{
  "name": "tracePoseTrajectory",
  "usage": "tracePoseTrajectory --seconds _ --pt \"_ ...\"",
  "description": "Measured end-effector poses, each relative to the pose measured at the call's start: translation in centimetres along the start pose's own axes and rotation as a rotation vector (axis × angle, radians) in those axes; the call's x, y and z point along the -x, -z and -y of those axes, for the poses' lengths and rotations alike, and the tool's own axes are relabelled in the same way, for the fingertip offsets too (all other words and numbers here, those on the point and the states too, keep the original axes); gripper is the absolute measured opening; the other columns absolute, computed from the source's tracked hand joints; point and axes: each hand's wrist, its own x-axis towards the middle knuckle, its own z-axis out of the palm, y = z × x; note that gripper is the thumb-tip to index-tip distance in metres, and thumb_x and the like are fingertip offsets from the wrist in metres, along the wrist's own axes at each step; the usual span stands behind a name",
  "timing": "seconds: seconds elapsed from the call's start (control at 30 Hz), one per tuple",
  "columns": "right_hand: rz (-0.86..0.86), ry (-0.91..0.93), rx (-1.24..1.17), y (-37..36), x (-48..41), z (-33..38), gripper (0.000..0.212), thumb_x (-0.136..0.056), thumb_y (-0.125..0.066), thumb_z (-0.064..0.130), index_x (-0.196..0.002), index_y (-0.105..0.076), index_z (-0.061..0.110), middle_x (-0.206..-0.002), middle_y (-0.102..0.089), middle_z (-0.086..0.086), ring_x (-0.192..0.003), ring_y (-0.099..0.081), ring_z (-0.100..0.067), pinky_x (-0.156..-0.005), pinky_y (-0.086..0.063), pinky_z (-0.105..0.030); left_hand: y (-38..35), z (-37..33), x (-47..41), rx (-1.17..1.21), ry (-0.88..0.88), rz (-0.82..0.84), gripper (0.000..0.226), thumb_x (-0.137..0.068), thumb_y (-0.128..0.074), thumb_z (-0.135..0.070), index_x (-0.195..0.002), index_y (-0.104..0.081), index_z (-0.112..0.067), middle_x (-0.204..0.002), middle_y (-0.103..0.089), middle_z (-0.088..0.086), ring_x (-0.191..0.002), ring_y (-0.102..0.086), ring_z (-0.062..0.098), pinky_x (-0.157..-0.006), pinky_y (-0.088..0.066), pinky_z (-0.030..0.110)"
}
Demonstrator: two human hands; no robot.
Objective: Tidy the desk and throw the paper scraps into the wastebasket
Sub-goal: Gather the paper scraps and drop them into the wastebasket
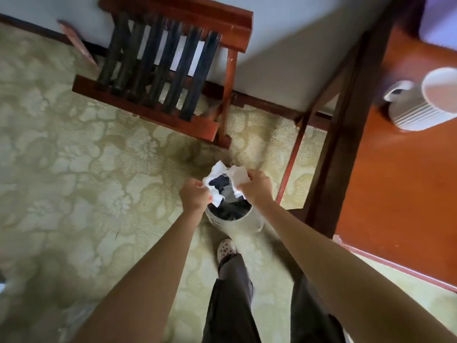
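Your left hand (195,195) and right hand (257,188) are both directly above the round, pale metal wastebasket (232,225). Each has its fingers curled, pinching crumpled white paper scraps (217,175) over the basket's dark opening. The wastebasket stands on the pale green floral carpet (74,157), just beyond your white perforated clog (226,248). To the wastebasket's right is the reddish-brown wooden surface (395,189), carrying a white ribbed mug (418,115). Beyond the wastebasket, against the wall, stands a wooden luggage rack with black straps (160,78).
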Motion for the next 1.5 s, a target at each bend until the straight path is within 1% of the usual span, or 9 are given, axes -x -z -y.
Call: tracePoseTrajectory --seconds 0.2,0.3,0.47,0.67,0.8,1.0,1.13,1.27,1.5 --pt "0.093 -0.113 0.214 -7.3 -7.9 -5.9 0.030 -0.085 -0.057 0.008 -0.115 -0.061 0.005 -0.107 -0.066 -0.013 -0.094 -0.064 -0.028 -0.077 -0.054 -0.035 -5.5 5.9 -10.0 -0.098 0.060 0.163 0.018 -0.087 -0.049 0.008 -0.071 -0.055 0.000 -0.068 -0.055 0.007 -0.078 -0.065 0.031 -0.048 -0.056 0.020" --pt "0.126 -0.117 0.297 -12.0 -11.8 -9.8 0.029 -0.087 -0.052 0.006 -0.115 -0.060 0.005 -0.099 -0.065 -0.013 -0.088 -0.060 -0.024 -0.063 -0.046 -0.023 -9.2 10.3 -15.2 -0.163 0.070 0.174 0.010 -0.087 -0.050 0.006 -0.086 -0.059 0.006 -0.090 -0.064 0.020 -0.092 -0.068 0.037 -0.079 -0.058 0.043" --pt "0.107 -0.194 0.233 -16.8 -16.2 -13.8 0.033 -0.085 -0.051 -0.001 -0.118 -0.056 0.002 -0.107 -0.065 -0.013 -0.082 -0.057 -0.021 -0.056 -0.046 -0.022 -12.3 14.9 -20.5 -0.233 0.046 0.223 0.026 -0.087 -0.049 0.004 -0.112 -0.056 0.009 -0.111 -0.063 0.026 -0.100 -0.064 0.039 -0.085 -0.055 0.041" --pt "0.299 -0.273 0.261 -20.2 -19.1 -16.3 0.073 -0.085 -0.053 -0.001 -0.147 -0.015 0.006 -0.147 -0.026 -0.015 -0.134 -0.030 -0.034 -0.108 -0.037 -0.041 -14.7 18.6 -23.8 -0.216 0.087 0.380 0.042 -0.086 -0.049 0.011 -0.122 -0.057 -0.009 -0.123 -0.056 0.013 -0.107 -0.061 0.033 -0.093 -0.052 0.042" --pt "0.271 -0.314 0.254 -19.1 -17.8 -16.2 0.066 -0.085 -0.048 -0.004 -0.144 -0.021 0.007 -0.143 -0.029 -0.015 -0.129 -0.035 -0.032 -0.104 -0.039 -0.037 -13.9 17.6 -23.0 -0.210 0.075 0.391 0.047 -0.090 -0.042 0.012 -0.130 -0.050 -0.012 -0.131 -0.051 0.013 -0.087 -0.061 0.024 -0.090 -0.053 0.044" --pt "0.148 -0.239 0.085 -13.9 -14.0 -11.6 0.046 -0.088 -0.043 -0.001 -0.133 -0.039 0.006 -0.125 -0.050 -0.016 -0.079 -0.050 -0.018 -0.047 -0.031 -0.017 -11.4 12.3 -18.7 -0.111 0.091 0.339 0.042 -0.088 -0.041 0.006 -0.126 -0.051 -0.008 -0.129 -0.053 0.021 -0.114 -0.057 0.036 -0.097 -0.049 0.048" --pt "0.072 -0.116 -0.020 -7.3 -9.0 -6.2 0.043 -0.089 -0.042 0.003 -0.131 -0.047 0.013 -0.127 -0.055 -0.008 -0.080 -0.051 -0.015 -0.055 -0.043 -0.024 -9.0 4.7 -12.3 0.013 -0.001 0.348 0.024 -0.090 -0.040 0.003 -0.082 -0.058 -0.011 -0.082 -0.060 0.013 -0.087 -0.061 0.029 -0.078 -0.051 0.038" --pt "-0.127 0.072 -0.122 2.1 -1.8 -2.1 0.031 -0.090 -0.051 0.005 -0.120 -0.059 0.008 -0.121 -0.062 -0.009 -0.072 -0.055 -0.011 -0.050 -0.039 -0.009 -5.6 -4.2 -3.2 0.155 -0.155 0.400 0.022 -0.091 -0.045 0.004 -0.111 -0.057 0.001 -0.089 -0.061 0.012 -0.078 -0.061 0.023 -0.074 -0.051 0.029" --pt "-0.407 0.221 -0.348 20.2 12.8 -2.5 0.025 -0.087 -0.053 0.002 -0.108 -0.064 0.008 -0.109 -0.066 -0.009 -0.050 -0.051 0.007 -0.042 -0.036 -0.005 -4.9 -14.6 17.8 0.070 -0.554 0.434 0.017 -0.090 -0.049 -0.006 -0.090 -0.061 -0.019 -0.095 -0.065 0.004 -0.089 -0.065 0.023 -0.090 -0.051 0.038"
